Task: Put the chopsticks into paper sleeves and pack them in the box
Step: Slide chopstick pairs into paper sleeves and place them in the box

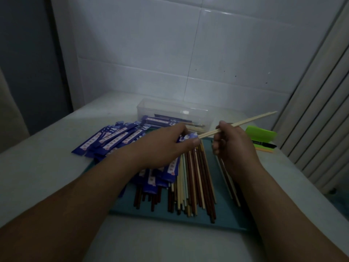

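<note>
The left hand [166, 142] is pinching the mouth of a blue printed paper sleeve [186, 138], seemingly to keep it open, while the right hand [234, 144] at its 3 o'clock is gripping a pale wooden chopstick pair [245, 121], aiming the tips inside, and the clear plastic box [140, 109] is sitting at 12 o'clock.

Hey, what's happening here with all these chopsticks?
A person is sleeving chopsticks. The left hand pinches a blue sleeve; the right hand holds a pale pair, tips at its mouth. Loose chopsticks lie on the teal tray; a few sleeved ones sit in the clear box.
</note>
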A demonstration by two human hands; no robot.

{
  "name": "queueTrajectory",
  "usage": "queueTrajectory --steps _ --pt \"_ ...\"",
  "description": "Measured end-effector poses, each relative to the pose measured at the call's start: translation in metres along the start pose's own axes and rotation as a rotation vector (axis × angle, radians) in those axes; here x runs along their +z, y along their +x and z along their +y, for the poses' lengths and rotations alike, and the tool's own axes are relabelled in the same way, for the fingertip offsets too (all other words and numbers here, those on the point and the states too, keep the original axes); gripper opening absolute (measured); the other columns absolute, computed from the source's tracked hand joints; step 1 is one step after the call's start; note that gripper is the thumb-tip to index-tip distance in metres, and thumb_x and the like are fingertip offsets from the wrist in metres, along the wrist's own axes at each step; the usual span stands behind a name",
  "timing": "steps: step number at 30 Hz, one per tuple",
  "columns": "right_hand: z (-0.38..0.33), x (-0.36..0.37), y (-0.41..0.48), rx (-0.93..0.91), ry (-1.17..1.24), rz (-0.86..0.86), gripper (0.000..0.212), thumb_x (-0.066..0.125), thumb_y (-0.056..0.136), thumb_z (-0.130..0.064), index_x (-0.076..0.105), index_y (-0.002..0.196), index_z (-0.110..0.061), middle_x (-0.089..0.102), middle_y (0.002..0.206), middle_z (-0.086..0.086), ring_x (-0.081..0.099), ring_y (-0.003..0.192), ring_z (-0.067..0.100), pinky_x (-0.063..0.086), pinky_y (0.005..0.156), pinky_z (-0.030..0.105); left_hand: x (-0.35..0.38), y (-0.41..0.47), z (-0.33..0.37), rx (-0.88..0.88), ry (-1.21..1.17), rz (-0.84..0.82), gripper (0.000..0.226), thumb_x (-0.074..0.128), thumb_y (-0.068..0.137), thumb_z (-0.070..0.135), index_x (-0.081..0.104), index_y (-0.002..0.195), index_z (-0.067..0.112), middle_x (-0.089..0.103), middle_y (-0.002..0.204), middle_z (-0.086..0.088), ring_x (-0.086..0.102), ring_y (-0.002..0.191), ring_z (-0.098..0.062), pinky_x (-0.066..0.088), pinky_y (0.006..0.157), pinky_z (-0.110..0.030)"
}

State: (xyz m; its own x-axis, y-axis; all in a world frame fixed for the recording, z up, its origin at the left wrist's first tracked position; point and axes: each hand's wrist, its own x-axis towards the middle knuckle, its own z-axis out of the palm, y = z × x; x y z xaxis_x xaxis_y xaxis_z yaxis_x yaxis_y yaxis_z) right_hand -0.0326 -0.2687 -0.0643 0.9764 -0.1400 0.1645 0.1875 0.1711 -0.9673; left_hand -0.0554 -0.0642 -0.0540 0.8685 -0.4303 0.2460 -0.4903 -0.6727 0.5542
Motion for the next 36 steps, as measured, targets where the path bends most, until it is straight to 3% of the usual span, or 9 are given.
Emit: queueTrajectory --steps 9,15,22,36 --pt "-0.007 -0.007 0.003 -0.062 0.145 0.166 0.019 0.054 0.102 -0.020 0.055 0.085 -0.015 0.051 0.058 -0.001 0.045 0.042 0.014 0.033 0.041 0.022 0.002 0.002 -0.010 0.077 0.150 0.054 0.025 0.050 0.101 0.056 0.051 0.112 0.034 0.053 0.092 0.017 0.052 0.084 0.001 0.039 0.067 -0.027" --pt "-0.011 -0.009 0.002 -0.122 0.166 0.176 0.019 0.054 0.101 -0.018 0.054 0.082 -0.016 0.051 0.062 0.001 0.045 0.044 0.015 0.033 0.042 0.022 0.003 0.003 -0.013 0.076 0.161 0.059 0.024 0.050 0.101 0.055 0.049 0.109 0.033 0.058 0.086 0.009 0.055 0.077 -0.005 0.042 0.062 -0.031" --pt "-0.007 -0.005 0.000 -0.141 0.094 0.165 0.019 0.055 0.102 -0.019 0.054 0.084 -0.013 0.048 0.059 0.001 0.042 0.042 0.016 0.030 0.041 0.022 0.004 0.003 -0.013 0.071 0.171 0.061 0.022 0.052 0.100 0.055 0.047 0.104 0.034 0.054 0.080 0.011 0.051 0.070 -0.002 0.034 0.057 -0.029" --pt "-0.002 -0.001 -0.002 -0.184 0.056 0.116 0.019 0.061 0.102 -0.018 0.051 0.086 -0.015 0.047 0.060 0.002 0.040 0.043 0.015 0.032 0.043 0.026 0.007 0.003 -0.013 0.102 0.233 0.036 0.030 0.055 0.098 0.057 0.053 0.110 0.030 0.057 0.085 0.008 0.054 0.077 -0.009 0.049 0.071 -0.037"
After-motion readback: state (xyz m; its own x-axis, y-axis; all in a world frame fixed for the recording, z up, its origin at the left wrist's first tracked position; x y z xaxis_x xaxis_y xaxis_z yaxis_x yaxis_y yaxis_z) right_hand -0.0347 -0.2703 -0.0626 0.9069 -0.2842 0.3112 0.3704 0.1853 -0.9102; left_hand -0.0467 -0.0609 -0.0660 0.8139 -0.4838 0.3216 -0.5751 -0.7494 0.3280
